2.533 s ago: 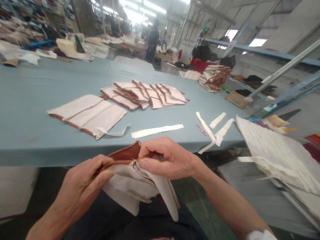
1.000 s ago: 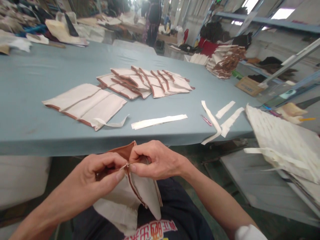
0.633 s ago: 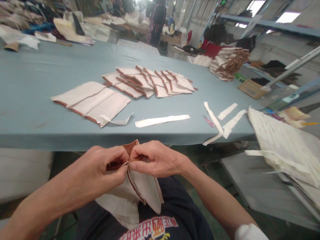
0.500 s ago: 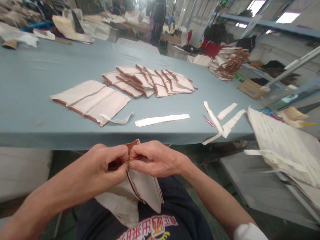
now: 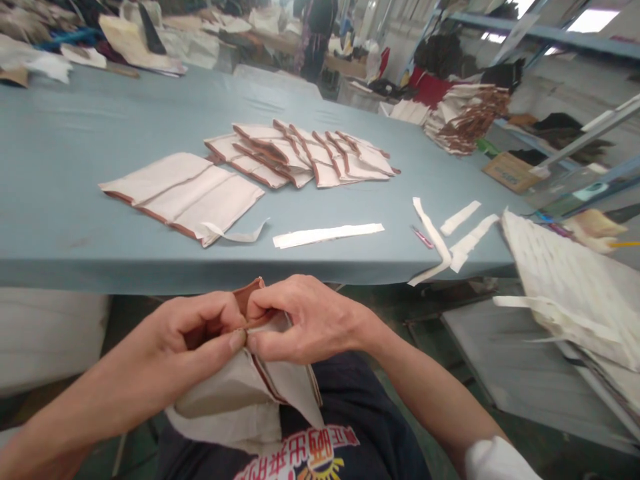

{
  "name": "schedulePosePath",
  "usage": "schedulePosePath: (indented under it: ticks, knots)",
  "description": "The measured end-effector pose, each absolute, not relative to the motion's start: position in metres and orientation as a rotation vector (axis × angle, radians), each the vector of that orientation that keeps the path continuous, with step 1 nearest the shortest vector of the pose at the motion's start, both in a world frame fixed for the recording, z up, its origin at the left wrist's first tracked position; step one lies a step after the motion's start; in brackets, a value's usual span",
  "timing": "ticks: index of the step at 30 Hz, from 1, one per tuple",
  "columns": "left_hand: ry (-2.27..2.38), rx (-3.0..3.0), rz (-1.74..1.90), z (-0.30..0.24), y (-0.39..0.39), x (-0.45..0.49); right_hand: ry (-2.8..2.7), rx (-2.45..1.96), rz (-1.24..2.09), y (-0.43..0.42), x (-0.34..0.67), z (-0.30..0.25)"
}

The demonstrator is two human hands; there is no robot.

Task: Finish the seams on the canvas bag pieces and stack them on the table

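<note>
Over my lap hangs a cream fabric piece (image 5: 225, 393) with brown edging, gripped at its upper brown edge by both hands. My left hand (image 5: 200, 333) is closed, thumb and fingers pinching that edge. Right beside it, my right hand (image 5: 300, 320) pinches the same edge, the two thumb tips nearly touching. The folds inside my fingers are hidden. On the table ahead lie a flat cream panel with brown edging (image 5: 180, 190) and an overlapping row of similar cream pieces (image 5: 300, 157).
The blue-grey table (image 5: 75, 220) has its front edge just beyond my hands. White strips (image 5: 327, 235) and a small pink tool (image 5: 423, 237) lie on it. At right, a stack of white fabric (image 5: 565, 287) rests on a grey surface. A person (image 5: 317, 40) stands far back.
Both hands have shifted slightly left with the fabric piece, still pinching its edge. The lower part of the fabric spreads wider to the left. The view has tilted a little.
</note>
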State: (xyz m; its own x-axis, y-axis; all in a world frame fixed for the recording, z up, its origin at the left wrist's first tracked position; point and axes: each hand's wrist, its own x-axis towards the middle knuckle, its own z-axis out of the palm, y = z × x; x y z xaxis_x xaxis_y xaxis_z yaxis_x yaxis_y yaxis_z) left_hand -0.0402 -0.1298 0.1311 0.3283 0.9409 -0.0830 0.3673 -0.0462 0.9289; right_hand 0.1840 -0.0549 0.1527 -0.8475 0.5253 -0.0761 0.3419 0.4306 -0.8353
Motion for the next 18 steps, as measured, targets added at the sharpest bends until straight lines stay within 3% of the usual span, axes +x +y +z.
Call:
schedulePosePath:
  ticks: [9, 18]
  knots:
    - [1.370, 2.070, 0.777, 0.1295, -0.1367, -0.0379, -2.512, -0.809, 1.309, -0.0583, 0.1803, 0.1460]
    - [1.264, 2.156, 0.781, 0.1284, -0.1398, -0.0384, -2.427, -0.824, 1.360, -0.0574, 0.1880, 0.1466]
